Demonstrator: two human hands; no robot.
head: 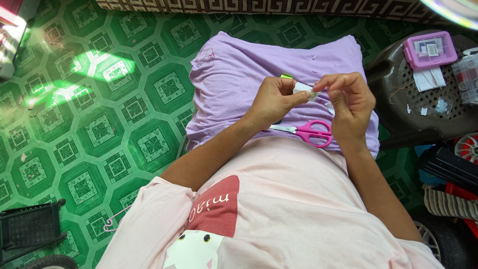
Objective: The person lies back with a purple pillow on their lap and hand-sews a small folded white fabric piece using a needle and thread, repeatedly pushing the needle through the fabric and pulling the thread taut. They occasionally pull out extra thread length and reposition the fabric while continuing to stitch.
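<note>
- Just below both hands, lying flat on the cloth: pink-handled scissors (306, 132), blades pointing toward the left wrist.
- Left hand (273, 101): curled nearly closed, thumb and forefinger pinching a small white packet (302, 89).
- Right hand (348, 102): fingers bent, tips pinched on the packet's other end, touching the left hand's fingertips.
- Under and beyond the hands: lilac cushion (239, 74).
- Right of the right hand, well apart: brown plastic stool (398, 74) bearing a pink-lidded box (429, 49).
</note>
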